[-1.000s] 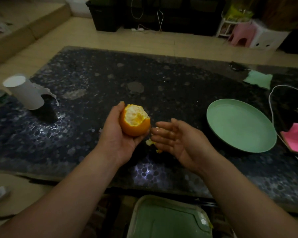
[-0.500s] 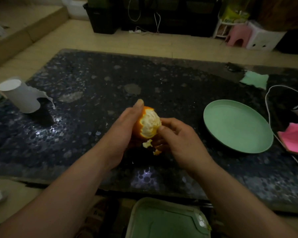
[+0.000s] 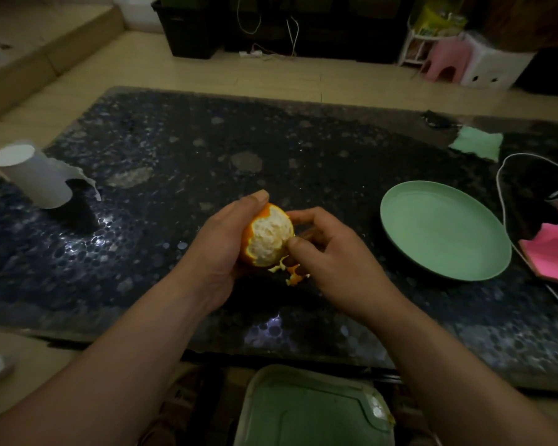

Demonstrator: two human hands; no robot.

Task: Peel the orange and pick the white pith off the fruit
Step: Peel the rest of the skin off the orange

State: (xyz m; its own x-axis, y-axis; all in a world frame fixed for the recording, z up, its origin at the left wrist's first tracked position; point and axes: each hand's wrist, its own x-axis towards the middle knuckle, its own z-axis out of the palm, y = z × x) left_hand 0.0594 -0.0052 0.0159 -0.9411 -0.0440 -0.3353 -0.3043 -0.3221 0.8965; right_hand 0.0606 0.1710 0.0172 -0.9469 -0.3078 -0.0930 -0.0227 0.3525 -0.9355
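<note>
A partly peeled orange (image 3: 269, 238) is held above the middle of the dark table, its white pith facing me and orange rind left round the edges. My left hand (image 3: 221, 249) grips it from the left, thumb up over the top. My right hand (image 3: 331, 257) curls round its right side, with the thumb pressed on the rind's edge at the lower right. Small bits of peel (image 3: 292, 274) lie on the table just under the fruit.
A green plate (image 3: 445, 235) lies to the right on the speckled table (image 3: 174, 162). A white paper roll (image 3: 34, 178) is at the left, a pink object (image 3: 553, 257) and white cable (image 3: 504, 220) at the right edge. A green bin lid (image 3: 313, 410) sits below the near edge.
My right hand, open beside the orange a second ago, has closed onto its right side. My left hand turned the fruit so the peeled face points toward me.
</note>
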